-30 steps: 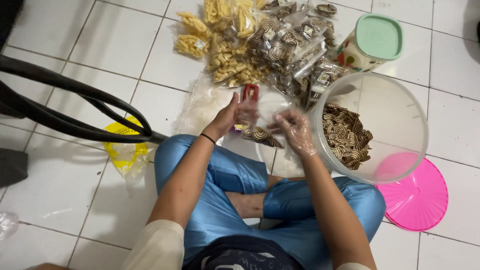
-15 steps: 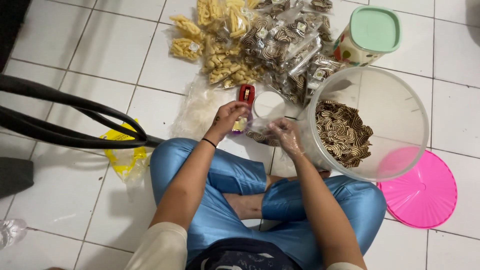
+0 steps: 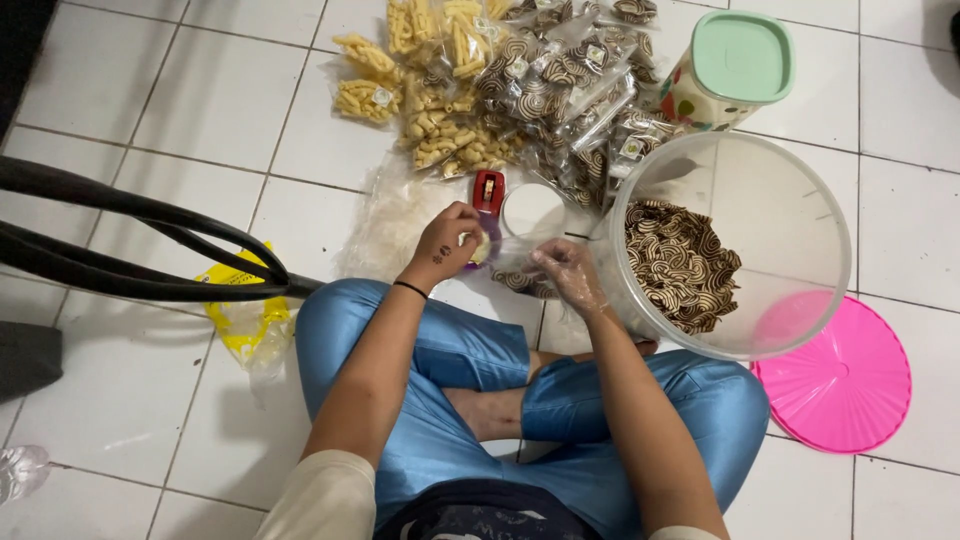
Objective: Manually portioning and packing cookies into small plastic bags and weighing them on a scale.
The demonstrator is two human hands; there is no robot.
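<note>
A: Left to right, quick. Far left?
B: Black curved chair legs (image 3: 130, 245) across the white tile floor (image 3: 120, 80). Just right of them a crumpled yellow plastic bag (image 3: 245, 315), flat on the tiles. A bit of clear plastic at the near-left corner, too cut off to tell what.

A: Left hand?
B: Left hand (image 3: 450, 240), bare, black band at the wrist, fingers curled together pinching a small pale roll, looks like tape, right by the red tape dispenser (image 3: 488, 190). A heap of clear empty bags (image 3: 395, 220) lies just left of the hand.

A: And the thing being worked on?
B: Small clear snack bag (image 3: 525, 270) with brown swirl cookies, on the floor in front of the crossed legs, between the two hands. A white round lid (image 3: 532, 208) sits just beyond it.

A: Right hand?
B: Right hand (image 3: 568, 272), in a thin clear glove, fingers pressed onto the bag's top, pinching it.

A: Far side?
B: Pile of packed snack bags (image 3: 480, 90), yellow sticks to the left, brown swirls to the right.

A: Right?
B: Big clear tub (image 3: 800, 200) touching the right knee, loose swirl cookies (image 3: 680, 265) inside. Beyond it a patterned container with mint-green lid (image 3: 742, 58). Near right, a pink round lid (image 3: 845, 385) flat on the floor.
</note>
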